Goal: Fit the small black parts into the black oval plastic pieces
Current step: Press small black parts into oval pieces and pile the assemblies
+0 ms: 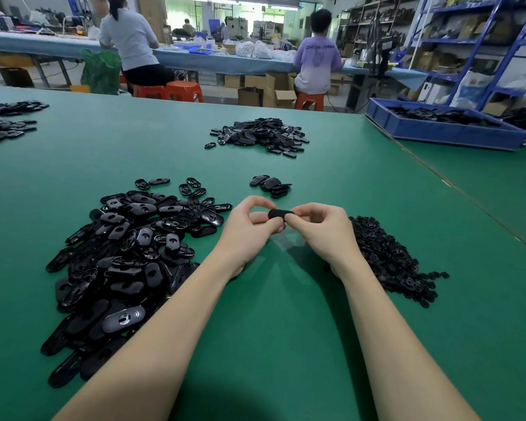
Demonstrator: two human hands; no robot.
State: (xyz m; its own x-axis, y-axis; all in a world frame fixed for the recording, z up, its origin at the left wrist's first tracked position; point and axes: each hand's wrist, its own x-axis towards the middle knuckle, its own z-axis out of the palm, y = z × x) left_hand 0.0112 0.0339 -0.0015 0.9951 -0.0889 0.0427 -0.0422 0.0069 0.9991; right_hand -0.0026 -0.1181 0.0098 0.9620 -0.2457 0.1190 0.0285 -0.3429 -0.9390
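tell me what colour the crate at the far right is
Blue crate, clearest in the head view.

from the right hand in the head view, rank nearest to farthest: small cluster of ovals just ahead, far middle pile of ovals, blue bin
Measured from the right hand:
1. Small cluster of oval pieces, just ahead of the hands and slightly left.
2. Far middle pile of oval pieces, farther up the green table.
3. Blue bin, at the far right on the neighbouring table.
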